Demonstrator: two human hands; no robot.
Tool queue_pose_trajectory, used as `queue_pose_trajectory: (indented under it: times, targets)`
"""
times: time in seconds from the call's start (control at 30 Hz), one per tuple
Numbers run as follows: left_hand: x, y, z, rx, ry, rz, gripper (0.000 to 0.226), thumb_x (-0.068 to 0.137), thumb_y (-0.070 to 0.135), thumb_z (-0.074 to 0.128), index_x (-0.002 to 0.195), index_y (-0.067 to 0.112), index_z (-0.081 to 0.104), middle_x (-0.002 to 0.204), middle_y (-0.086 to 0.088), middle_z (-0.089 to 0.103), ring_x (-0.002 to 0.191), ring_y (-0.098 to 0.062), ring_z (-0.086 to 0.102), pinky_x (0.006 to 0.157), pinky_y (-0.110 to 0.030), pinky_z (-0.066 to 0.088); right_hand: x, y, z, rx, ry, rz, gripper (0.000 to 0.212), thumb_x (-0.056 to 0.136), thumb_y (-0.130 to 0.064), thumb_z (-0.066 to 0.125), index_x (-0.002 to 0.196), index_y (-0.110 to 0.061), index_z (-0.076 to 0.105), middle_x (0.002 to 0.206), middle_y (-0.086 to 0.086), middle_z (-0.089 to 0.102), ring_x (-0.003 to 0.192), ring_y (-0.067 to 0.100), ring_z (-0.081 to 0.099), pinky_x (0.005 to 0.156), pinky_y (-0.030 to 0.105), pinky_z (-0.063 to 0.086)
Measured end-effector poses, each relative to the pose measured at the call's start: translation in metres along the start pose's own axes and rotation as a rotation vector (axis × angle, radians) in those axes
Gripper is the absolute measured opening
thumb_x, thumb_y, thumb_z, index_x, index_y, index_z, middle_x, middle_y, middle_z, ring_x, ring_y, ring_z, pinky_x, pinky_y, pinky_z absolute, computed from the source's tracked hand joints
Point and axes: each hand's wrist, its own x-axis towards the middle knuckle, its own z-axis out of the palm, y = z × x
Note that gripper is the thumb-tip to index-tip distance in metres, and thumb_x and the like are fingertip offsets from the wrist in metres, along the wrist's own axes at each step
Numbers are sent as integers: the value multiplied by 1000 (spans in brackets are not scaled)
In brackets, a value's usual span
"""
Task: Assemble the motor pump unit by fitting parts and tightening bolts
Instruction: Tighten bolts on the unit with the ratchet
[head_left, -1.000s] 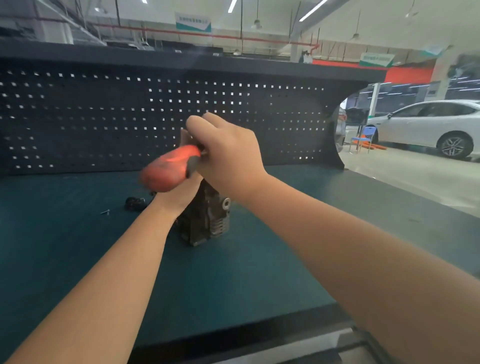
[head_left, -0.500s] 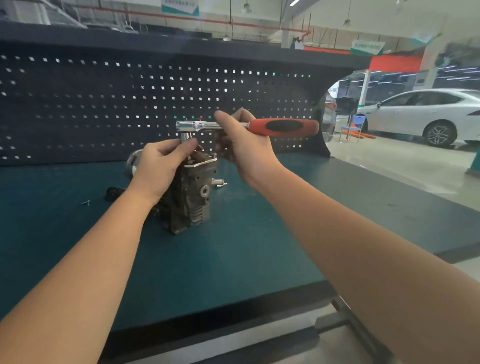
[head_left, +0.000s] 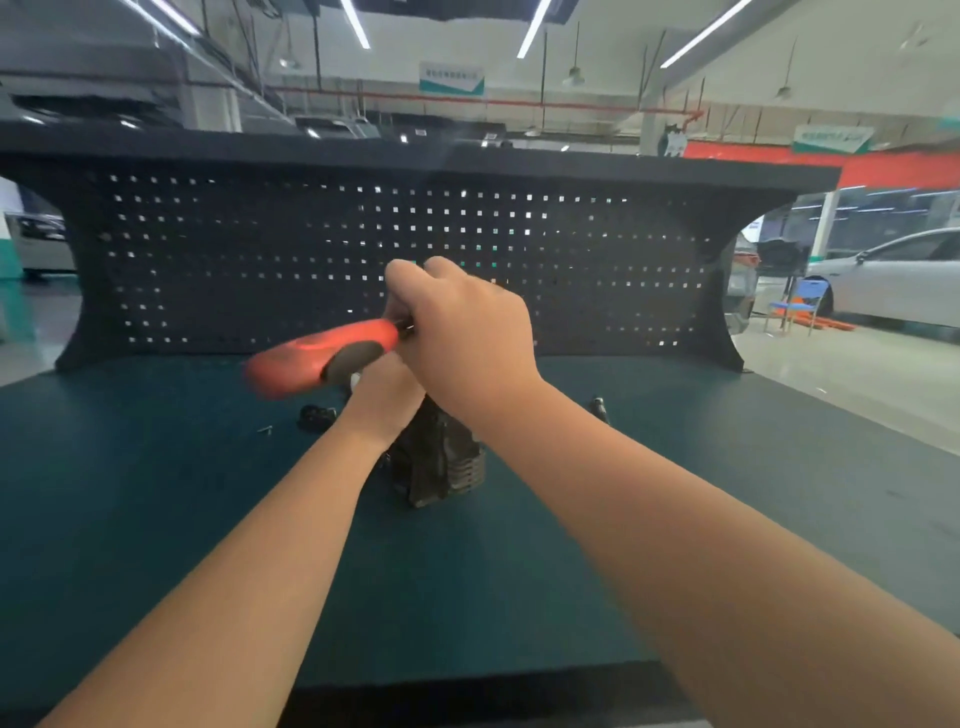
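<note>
On the left of the green bench top (head_left: 156, 519) a small loose screw (head_left: 265, 429) is lying beside a dark little part (head_left: 315, 417), both well short of the pegboard (head_left: 260, 270) at the back. The ratchet wrench (head_left: 322, 356) is lying roughly level above them, its long axis running left to right, its red, motion-blurred grip pointing left and its head end hidden under my right hand (head_left: 462, 332). My left hand (head_left: 387, 397) is reaching onto the top of the pump unit (head_left: 441, 467), but I cannot tell how its fingers are set, since the wrench and my other hand are covering them. The pump is standing upright at mid-bench, its finned face turned toward me. My right hand is clenching the wrench shaft just above it. Further right, another small dark piece (head_left: 598, 406) is lying apart on the mat.
</note>
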Motion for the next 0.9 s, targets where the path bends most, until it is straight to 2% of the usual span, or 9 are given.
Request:
queue_pose_trajectory:
  times: [0.17,0.23,0.3,0.37,0.43,0.5,0.67,0.8,0.9]
  targets:
    - [-6,5,0,-110,-1,16,12,94,-7,45,89,-2,54,81,-14,51,83,-22,44,65,-37,40,3,-11,10,-299,-5,-91,43,51,-22,83,65,-22,42,57,-5,28,40,16,26,42,20,14]
    - [-2,-2,-2,-49,-40,-11,16,95,-4,45,90,6,56,82,-8,52,86,-24,48,70,-33,43,1,-4,14,-171,120,-157,32,52,-16,82,62,-19,51,54,-3,31,41,17,24,43,19,14]
    - [0,-1,-1,49,-60,-41,20,98,5,48,112,10,62,96,-4,58,100,-26,57,88,-30,48,-3,6,13,45,270,-110,30,65,-14,71,60,-20,42,53,-6,32,45,18,23,44,19,12]
    - [-1,4,-1,-119,-60,-6,23,96,24,58,116,17,68,91,3,65,90,-12,60,83,-18,49,-7,15,11,288,324,93,37,75,-15,58,62,-25,25,53,-9,25,53,13,22,42,26,16]
    - [-3,7,0,-343,-92,51,15,85,41,68,86,30,78,78,6,72,76,-5,64,71,-16,50,-13,26,9,626,327,316,44,81,-14,62,58,-24,25,49,-10,33,50,8,30,44,22,26]
    - [-2,5,3,-421,-109,58,23,83,41,67,79,23,79,82,1,76,79,-10,70,72,-18,53,-22,42,12,837,362,485,41,83,-20,63,54,-25,34,46,-15,40,45,0,35,47,12,31]
    - [-1,-5,9,-430,-70,63,26,90,34,65,80,14,79,85,-2,77,84,-14,72,74,-17,52,-28,72,36,1327,366,893,40,85,-28,64,50,-24,45,44,-9,35,44,9,33,52,28,30]
    - [0,-7,12,-447,-31,95,32,83,41,66,79,12,78,82,-3,76,79,-13,71,71,-18,52,-14,59,42,1121,700,620,39,84,-30,54,55,-15,31,51,-7,32,49,6,31,48,19,28]
    - [0,-6,12,-487,-18,140,24,86,32,69,85,9,77,83,-6,76,78,-11,68,71,-20,53,-12,36,46,875,734,344,36,91,-26,44,59,-27,27,50,-12,32,47,1,31,48,18,28]
